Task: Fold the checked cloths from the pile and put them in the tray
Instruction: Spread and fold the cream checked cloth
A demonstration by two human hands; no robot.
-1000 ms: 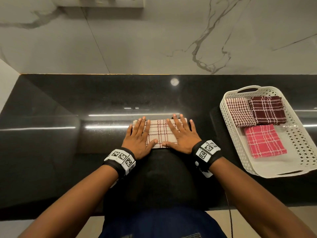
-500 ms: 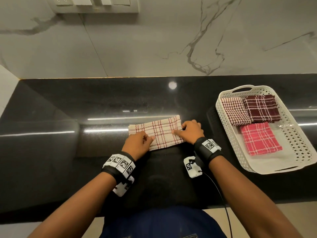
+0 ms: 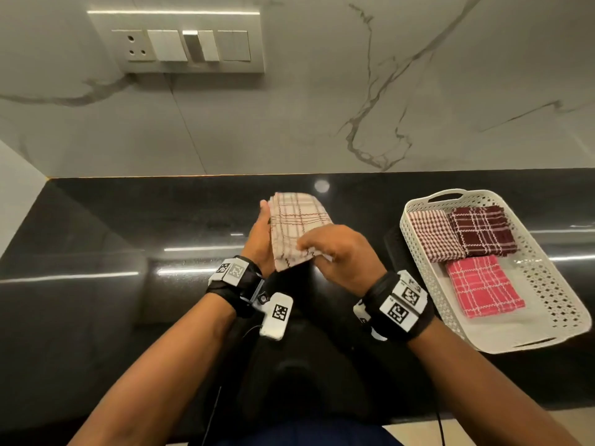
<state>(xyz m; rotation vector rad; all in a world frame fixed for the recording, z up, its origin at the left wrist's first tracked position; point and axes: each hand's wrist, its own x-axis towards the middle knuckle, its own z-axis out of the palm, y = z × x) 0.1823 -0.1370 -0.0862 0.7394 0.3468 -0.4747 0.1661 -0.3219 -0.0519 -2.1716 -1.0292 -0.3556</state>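
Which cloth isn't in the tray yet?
The cream cloth, held up by the left hand and right hand. The gingham cloth, maroon cloth and pink cloth lie in the tray.

Looked like a home kitchen. Polished black counter (image 3: pixel 96 236) met marble-veined wall (image 3: pixel 322 107). Switch-and-socket panel (image 3: pixel 180 43) sat above.

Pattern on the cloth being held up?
The cloth is cream with thin red-brown check lines. It shows best in the head view, the only one.

The cream cloth (image 3: pixel 297 226) has red-brown checks. The tray (image 3: pixel 547 304) is white. The gingham cloth (image 3: pixel 433 235) is red-white; the maroon cloth (image 3: pixel 481 230) and pink cloth (image 3: pixel 483 286) have white lines.
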